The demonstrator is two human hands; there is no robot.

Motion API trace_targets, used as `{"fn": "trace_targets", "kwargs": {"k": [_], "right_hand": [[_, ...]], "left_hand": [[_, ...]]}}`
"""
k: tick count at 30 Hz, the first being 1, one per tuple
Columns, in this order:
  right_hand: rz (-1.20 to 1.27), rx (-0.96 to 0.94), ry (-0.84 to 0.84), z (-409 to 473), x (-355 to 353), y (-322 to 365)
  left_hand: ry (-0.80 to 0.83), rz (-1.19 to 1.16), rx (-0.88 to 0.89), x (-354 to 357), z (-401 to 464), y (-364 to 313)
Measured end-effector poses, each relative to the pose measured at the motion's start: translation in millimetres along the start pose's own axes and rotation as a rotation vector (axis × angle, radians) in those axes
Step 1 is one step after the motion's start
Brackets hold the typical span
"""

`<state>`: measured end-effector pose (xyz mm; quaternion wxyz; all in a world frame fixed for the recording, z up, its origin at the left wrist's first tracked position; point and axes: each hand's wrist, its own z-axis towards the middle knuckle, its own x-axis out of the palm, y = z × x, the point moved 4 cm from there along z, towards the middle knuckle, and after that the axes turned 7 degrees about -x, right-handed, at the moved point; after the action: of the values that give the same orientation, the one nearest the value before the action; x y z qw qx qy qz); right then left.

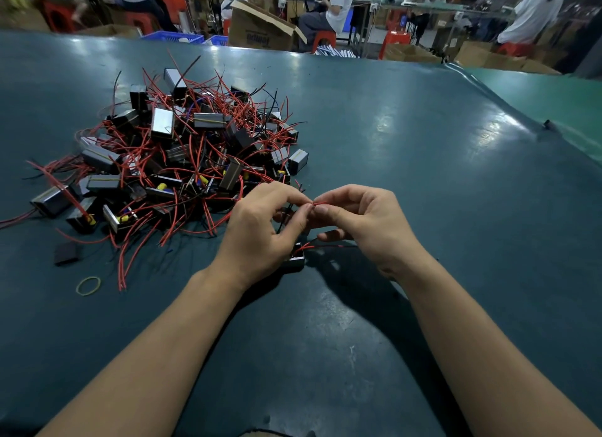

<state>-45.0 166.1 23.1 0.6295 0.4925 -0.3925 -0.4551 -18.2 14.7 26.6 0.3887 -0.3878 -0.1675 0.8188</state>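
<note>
Bare and stretched forward over the table, the left forearm (156,348) and the right forearm (482,339) are seen closest, and the two hands are brought together just beyond them. The end of a thin red wire (321,203) is pinched between the thumb and forefinger of the left hand (260,231) and, from the other side, between the thumb and forefinger of the right hand (365,228), so that the fingertips of both hands are almost touching. The remaining fingers of both hands are loosely curled. A small black wired module (295,259) is set on the table directly below the hands, partly hidden by the left hand, and red and black leads are seen rising from it toward the fingers. The dark teal tabletop (423,176) is lit by glossy reflections. A tangled pile of similar modules (182,156), with red, black and blue leads, is heaped to the left, just beside the left hand. Near its closer edge a flat black piece (66,252) and a yellowish rubber band (88,285) are laid apart from it. Beyond the table an open cardboard box (260,29), blue crates (172,36) and red stools (324,39) with seated people are seen.
</note>
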Motion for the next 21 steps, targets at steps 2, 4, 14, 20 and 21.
{"fn": "trace_targets", "kwargs": {"k": [2, 4, 14, 20, 21], "right_hand": [[-0.015, -0.021, -0.006, -0.3, -1.3, 2.6], [-0.047, -0.041, -0.020, -0.3, -2.1, 3.8], [-0.026, -0.027, -0.029, -0.7, -1.4, 0.6], [-0.025, -0.049, -0.048, -0.4, -1.9, 0.2], [-0.013, -0.048, -0.055, -0.2, -2.3, 0.2]], "left_hand": [[-0.015, 0.010, -0.033, -0.4, -0.7, 1.3], [-0.013, -0.020, -0.066, -0.3, -1.4, 1.7], [0.015, -0.062, -0.103, -0.6, -1.3, 1.6], [0.033, -0.087, -0.103, 0.0, -0.8, 1.3], [0.024, -0.079, -0.086, -0.2, -0.6, 0.3]]}}
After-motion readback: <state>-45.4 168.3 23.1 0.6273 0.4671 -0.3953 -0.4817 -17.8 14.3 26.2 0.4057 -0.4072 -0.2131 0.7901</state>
